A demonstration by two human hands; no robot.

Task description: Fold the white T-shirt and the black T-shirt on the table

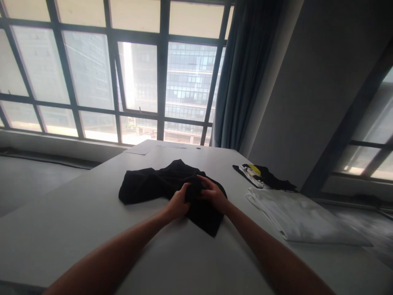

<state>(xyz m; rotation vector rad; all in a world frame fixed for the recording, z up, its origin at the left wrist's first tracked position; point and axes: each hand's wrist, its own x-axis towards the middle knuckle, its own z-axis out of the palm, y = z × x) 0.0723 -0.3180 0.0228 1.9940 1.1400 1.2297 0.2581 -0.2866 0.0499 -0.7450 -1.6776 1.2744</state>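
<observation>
**Black cloth on the pale worktop**

We grip the crumpled black garment (162,184) mid-worktop (76,221) with left hand (178,203) and right hand (214,195). A folded white cloth (294,217) lies right, grid windows (123,82) and curtain (245,69) beyond.

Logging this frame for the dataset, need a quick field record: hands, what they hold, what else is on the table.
left hand: gripping black garment, near its middle
right hand: gripping same garment, close beside left
black garment: crumpled, lying on table
table: white, by the window
white folded cloth: right of hands, flat
black printed garment: behind white cloth, yellow and white print
papers: far table edge
</observation>
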